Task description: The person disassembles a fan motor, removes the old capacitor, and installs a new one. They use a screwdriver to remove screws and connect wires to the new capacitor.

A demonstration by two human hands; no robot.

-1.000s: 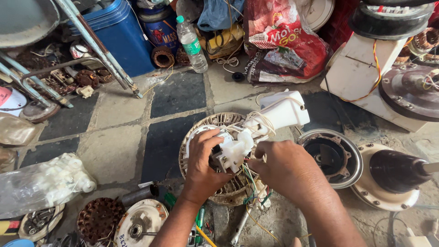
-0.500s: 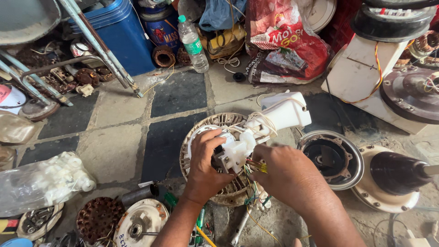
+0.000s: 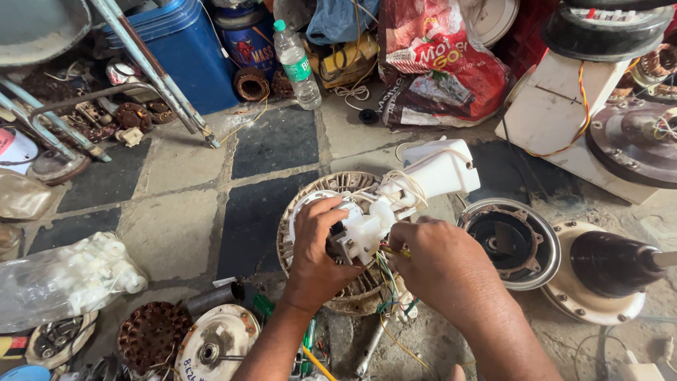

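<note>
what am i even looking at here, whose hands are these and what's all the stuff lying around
This is one view from a camera worn on a person's head, looking down at their own two bare hands over a stone-tiled floor. The left hand wraps around a white plastic motor part resting on a round beige fan grille. The right hand pinches thin coloured wires beside that part. A white plastic housing sticks out behind it. Around them lie a clear plastic bottle, a blue container, a red printed bag, a round metal motor cover and a brown coil core.
</note>
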